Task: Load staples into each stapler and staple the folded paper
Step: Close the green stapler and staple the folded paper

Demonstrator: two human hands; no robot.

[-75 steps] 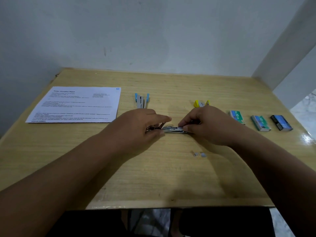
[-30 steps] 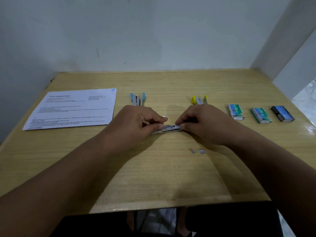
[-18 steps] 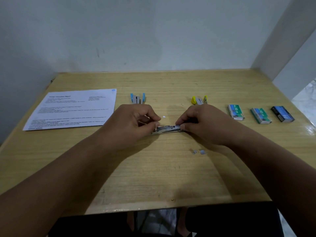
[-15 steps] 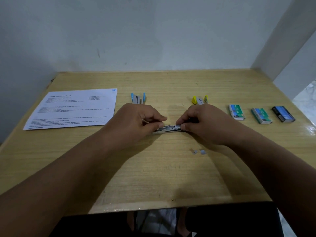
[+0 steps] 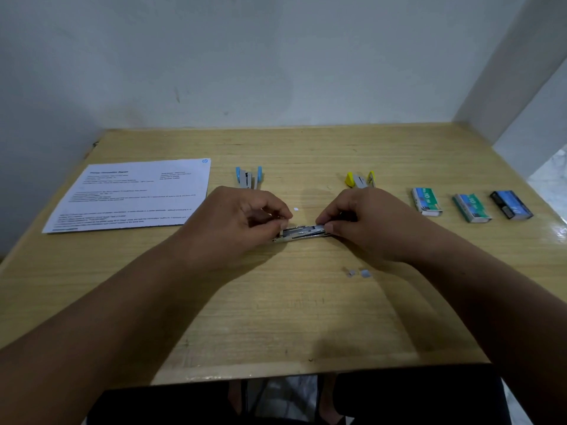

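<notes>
fingers first: my left hand (image 5: 242, 223) curls at the left end of the open stapler (image 5: 302, 233), thumb and forefinger pinched close above its metal channel, on a strip of staples i think, though that is too small to make out. my right hand (image 5: 365, 223) pinches the stapler's right end and steadies it on the table (image 5: 276, 317).

i judge this to be the loading step for this stapler. the next move calls for seating the strip straight in the channel, then closing the top.

beyond the stapler lie a blue stapler (image 5: 248, 177) to the left and a yellow stapler (image 5: 360, 180) to the right, both partly hidden behind my knuckles. far left of it lies the paper (image 5: 132, 194), flat, with no fold showing. well to its right sit three staple boxes (image 5: 471, 207) in a row. just nearer to me than the stapler lie two small staple bits (image 5: 358, 273). a tiny white speck (image 5: 296, 209) sits just beyond the stapler; i cannot tell what it is.
</notes>
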